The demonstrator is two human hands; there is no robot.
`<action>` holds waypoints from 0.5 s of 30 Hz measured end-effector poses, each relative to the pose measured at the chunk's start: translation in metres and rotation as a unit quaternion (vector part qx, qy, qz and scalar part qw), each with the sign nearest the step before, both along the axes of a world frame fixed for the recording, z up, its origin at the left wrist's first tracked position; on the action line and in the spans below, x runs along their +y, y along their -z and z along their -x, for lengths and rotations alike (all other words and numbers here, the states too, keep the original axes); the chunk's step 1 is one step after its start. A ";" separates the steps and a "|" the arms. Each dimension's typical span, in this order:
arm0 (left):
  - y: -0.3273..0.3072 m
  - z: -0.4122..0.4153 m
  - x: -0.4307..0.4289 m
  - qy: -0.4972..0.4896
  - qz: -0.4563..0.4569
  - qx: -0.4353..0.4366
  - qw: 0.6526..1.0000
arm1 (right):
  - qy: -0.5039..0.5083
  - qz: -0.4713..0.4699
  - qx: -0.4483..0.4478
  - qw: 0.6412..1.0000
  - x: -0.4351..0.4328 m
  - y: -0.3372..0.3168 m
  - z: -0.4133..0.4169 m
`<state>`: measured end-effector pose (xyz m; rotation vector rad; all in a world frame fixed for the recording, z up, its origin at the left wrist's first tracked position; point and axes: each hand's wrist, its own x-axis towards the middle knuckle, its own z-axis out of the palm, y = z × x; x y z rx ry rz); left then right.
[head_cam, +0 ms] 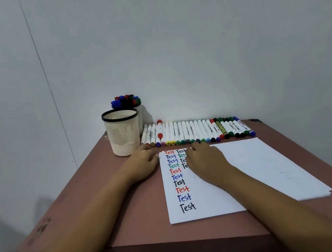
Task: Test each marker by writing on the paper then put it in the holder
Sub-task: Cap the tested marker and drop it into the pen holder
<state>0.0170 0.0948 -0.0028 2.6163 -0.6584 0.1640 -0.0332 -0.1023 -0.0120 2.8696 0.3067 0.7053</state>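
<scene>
Fingers (199, 148) lie loosely curled, empty: right hand (206, 160) on smooth paper (258, 167), left hand (142, 163) beside.

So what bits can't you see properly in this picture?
All in the head view:
- Second column of words on the paper: ends covered by the right hand.
- Its fingertips: tucked under the hand itself.
- Most of the rear holder: behind the cream holder.
- The cream holder's bottom: hidden by its own wall.
- Print on the markers: too small.

Matt white paper (248, 168) lies on a smooth, matt brownish table (129, 213). Beside the paper, a ribbed cream plastic holder (122, 137) and glossy plastic markers (192, 132).
</scene>
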 end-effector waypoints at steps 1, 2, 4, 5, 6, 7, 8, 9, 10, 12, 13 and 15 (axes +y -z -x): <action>0.001 0.001 0.000 0.002 -0.003 0.005 1.000 | 0.001 0.017 0.024 1.000 0.002 -0.004 0.002; 0.002 0.001 0.001 0.002 -0.004 0.005 1.000 | -0.012 0.009 0.036 0.999 0.004 -0.009 0.003; 0.003 0.000 0.001 0.003 0.007 0.001 1.000 | 0.000 -0.039 0.080 0.996 0.007 -0.021 -0.004; 0.003 -0.001 0.001 0.004 0.013 -0.001 1.000 | 0.015 -0.068 0.105 0.992 0.009 -0.028 -0.010; 0.003 -0.001 0.001 0.005 0.017 -0.002 1.000 | 0.023 -0.093 0.117 0.989 0.012 -0.034 -0.018; 0.004 -0.001 0.001 0.006 0.019 -0.003 1.000 | 0.033 -0.113 0.115 0.986 0.015 -0.040 -0.029; 0.004 -0.001 0.001 0.008 0.019 -0.003 1.000 | 0.039 -0.134 0.103 0.985 0.019 -0.045 -0.041; 0.005 -0.002 0.001 0.008 0.020 -0.003 1.000 | 0.049 -0.161 0.096 0.981 0.024 -0.048 -0.052; 0.005 -0.003 0.001 0.009 0.021 -0.003 1.000 | 0.056 -0.190 0.092 0.976 0.029 -0.051 -0.062; 0.006 -0.005 0.002 0.010 0.024 -0.006 1.000 | 0.068 -0.237 0.090 0.965 0.041 -0.053 -0.077; 0.006 -0.006 0.002 0.012 0.026 -0.008 1.000 | 0.071 -0.250 0.093 0.961 0.046 -0.053 -0.084; 0.008 -0.007 0.003 0.017 0.034 -0.019 0.999 | 0.084 -0.262 0.106 0.956 0.057 -0.051 -0.097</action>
